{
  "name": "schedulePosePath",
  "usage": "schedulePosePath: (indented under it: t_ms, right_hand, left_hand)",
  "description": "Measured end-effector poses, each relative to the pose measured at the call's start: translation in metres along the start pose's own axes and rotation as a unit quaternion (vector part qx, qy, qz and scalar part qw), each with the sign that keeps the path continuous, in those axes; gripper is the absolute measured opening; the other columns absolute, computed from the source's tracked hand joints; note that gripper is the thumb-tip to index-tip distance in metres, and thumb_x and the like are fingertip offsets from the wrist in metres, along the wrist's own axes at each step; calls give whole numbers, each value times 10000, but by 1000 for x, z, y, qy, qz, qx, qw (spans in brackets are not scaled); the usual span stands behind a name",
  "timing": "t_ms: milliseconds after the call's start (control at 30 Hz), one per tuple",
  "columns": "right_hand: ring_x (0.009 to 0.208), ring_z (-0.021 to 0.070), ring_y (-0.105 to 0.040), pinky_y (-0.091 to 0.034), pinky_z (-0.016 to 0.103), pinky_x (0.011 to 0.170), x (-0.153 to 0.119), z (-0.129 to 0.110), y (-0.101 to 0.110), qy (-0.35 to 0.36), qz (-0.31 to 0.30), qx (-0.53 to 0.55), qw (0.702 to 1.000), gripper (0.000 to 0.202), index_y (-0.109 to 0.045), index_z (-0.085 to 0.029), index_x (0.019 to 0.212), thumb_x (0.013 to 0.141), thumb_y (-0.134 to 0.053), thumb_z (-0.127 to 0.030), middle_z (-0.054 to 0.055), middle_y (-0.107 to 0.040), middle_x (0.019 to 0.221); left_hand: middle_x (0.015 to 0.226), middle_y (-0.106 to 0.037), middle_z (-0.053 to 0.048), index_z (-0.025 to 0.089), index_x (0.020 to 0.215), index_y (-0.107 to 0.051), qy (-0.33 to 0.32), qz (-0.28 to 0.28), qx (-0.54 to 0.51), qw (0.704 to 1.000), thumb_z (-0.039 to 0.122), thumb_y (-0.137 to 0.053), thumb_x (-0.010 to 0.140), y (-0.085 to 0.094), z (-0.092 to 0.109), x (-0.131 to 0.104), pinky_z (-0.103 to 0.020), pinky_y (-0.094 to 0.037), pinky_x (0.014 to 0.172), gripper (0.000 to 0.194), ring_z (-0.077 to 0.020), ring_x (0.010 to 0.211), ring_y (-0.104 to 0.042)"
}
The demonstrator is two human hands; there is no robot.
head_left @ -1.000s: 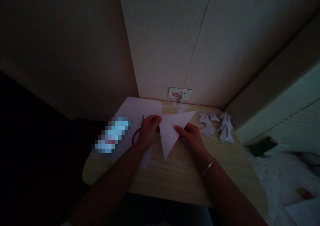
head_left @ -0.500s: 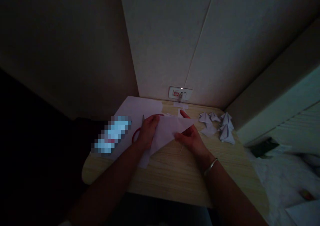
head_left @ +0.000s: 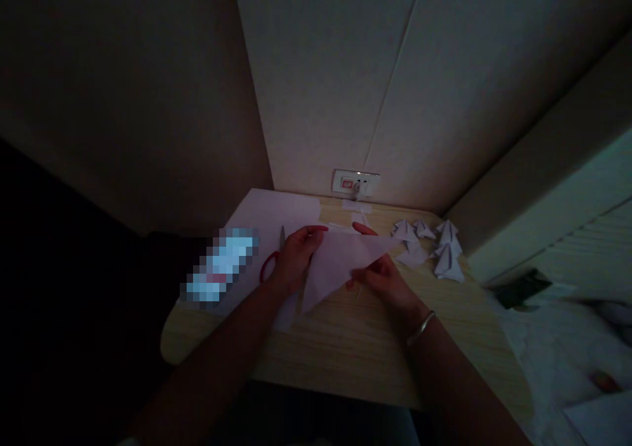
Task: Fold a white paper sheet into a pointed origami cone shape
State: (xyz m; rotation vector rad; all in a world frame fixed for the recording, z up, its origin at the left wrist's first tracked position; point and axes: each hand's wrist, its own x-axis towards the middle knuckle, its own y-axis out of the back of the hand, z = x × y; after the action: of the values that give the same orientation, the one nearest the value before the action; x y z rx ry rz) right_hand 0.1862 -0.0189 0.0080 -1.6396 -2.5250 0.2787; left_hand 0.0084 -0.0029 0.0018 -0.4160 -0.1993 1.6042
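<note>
A white sheet of paper (head_left: 336, 262), folded to a triangle, is held up between my two hands above the table. My left hand (head_left: 296, 255) pinches its upper left corner. My right hand (head_left: 382, 278) grips the lower right edge, thumb in front and some fingers behind the paper. Red-handled scissors (head_left: 269, 266) lie beside my left hand, partly covered by it, with a blade pointing away. Beneath them spreads a larger white sheet (head_left: 266, 209). Folded paper pieces (head_left: 447, 252) stand on the table to the right of my right hand.
The wooden table (head_left: 336, 360) meets a wall with a socket (head_left: 355, 183) at its back. A lit, blurred-out phone-like screen (head_left: 222, 265) lies on the left. Paper strips (head_left: 356, 206) rest near the wall. White fabric (head_left: 567, 360) lies beyond the right edge.
The folded paper has shifted slightly to the right with both hands. Its lower left corner has moved clear of the paper lying under it.
</note>
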Motion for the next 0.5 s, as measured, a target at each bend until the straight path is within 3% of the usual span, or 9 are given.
schedulePosePath:
  t_ms: [100, 200, 267, 367, 433, 500]
  right_hand:
    - [650, 162, -582, -486, 283, 573, -4, -7, 4, -13, -69, -36, 997, 675, -506, -311, 1185, 576, -790, -247, -11, -616, 815]
    - [730, 182, -587, -469, 283, 613, -3, -11, 8, 1, -61, -74, 995, 469, -609, -256, 983, 562, -807, -321, 22, -632, 870]
    - [677, 176, -578, -454, 289, 601, 0, -9, 11, 49, 23, -82, 995, 337, -641, -233, 854, 589, -786, -383, 27, -638, 802]
    - [691, 188, -585, -455, 308, 636, 4, -1, 13, 140, 174, -124, 967, 221, -656, -249, 823, 657, -745, -364, 22, -654, 776]
    - [744, 203, -598, -461, 319, 666, 6, 4, 13, 181, 199, -168, 949, 218, -664, -264, 897, 696, -715, -331, 29, -673, 834]
    - [768, 206, -607, -470, 325, 682, 6, 8, 13, 185, 161, -229, 942, 243, -664, -276, 988, 747, -667, -300, 37, -681, 893]
  left_hand:
    - [759, -671, -11, 183, 928, -658, 14, 15, 28, 999, 359, -728, 654, 3, 3, 1, -225, -437, 566, 333, -120, 622, -581]
    - [751, -684, -21, 190, 976, -654, 64, 11, -23, 998, 350, -719, 661, 9, 7, 5, -244, -456, 534, 359, -139, 597, -599]
    - [851, -704, -56, 183, 1002, -652, 107, -33, -114, 987, 385, -633, 733, 12, 10, 7, -289, -506, 583, 338, -178, 687, -644]
    - [994, -694, -87, 139, 930, -661, 71, -57, -216, 972, 238, -549, 749, 10, 13, 2, -302, -538, 754, 235, -180, 864, -657]
    - [1031, -684, -90, 140, 904, -653, 63, -100, -222, 968, 139, -556, 685, 4, 13, -4, -354, -521, 863, 239, -210, 972, -641]
    - [1120, -657, -86, 162, 947, -634, 72, -157, -193, 966, 111, -602, 653, -3, 9, -9, -398, -492, 924, 300, -243, 1075, -603]
